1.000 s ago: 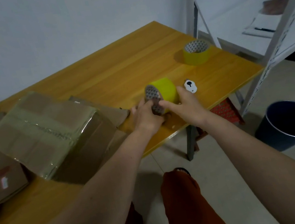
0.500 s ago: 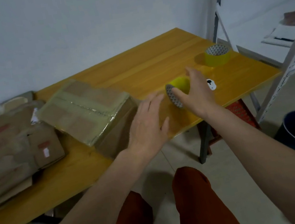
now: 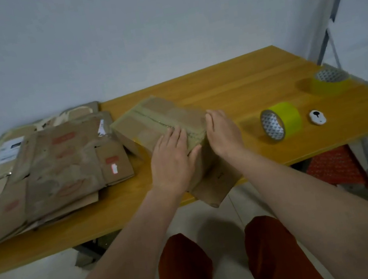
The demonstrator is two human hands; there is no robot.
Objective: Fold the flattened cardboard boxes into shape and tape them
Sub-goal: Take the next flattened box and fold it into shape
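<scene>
Both hands [image 3: 176, 155] off the tape roll [image 3: 280, 121], onto the taped box [image 3: 157, 121].

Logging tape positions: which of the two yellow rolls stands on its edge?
The nearer roll, beside the small white device; the far roll by the table's right edge lies flat.

The scene is lit dimly and evenly, with a cool grey cast on the wall [image 3: 111, 41]. Soft shadows are thrown leftward from the two tape rolls, the nearer roll [image 3: 281, 121] and the far roll [image 3: 330, 80], so the light appears to arrive from the right. A faint sheen is seen on the table [image 3: 230, 87]. Straight lines are bowed toward the edges (a wide-angle effect), and fine detail is smeared throughout by mild blur.
</scene>
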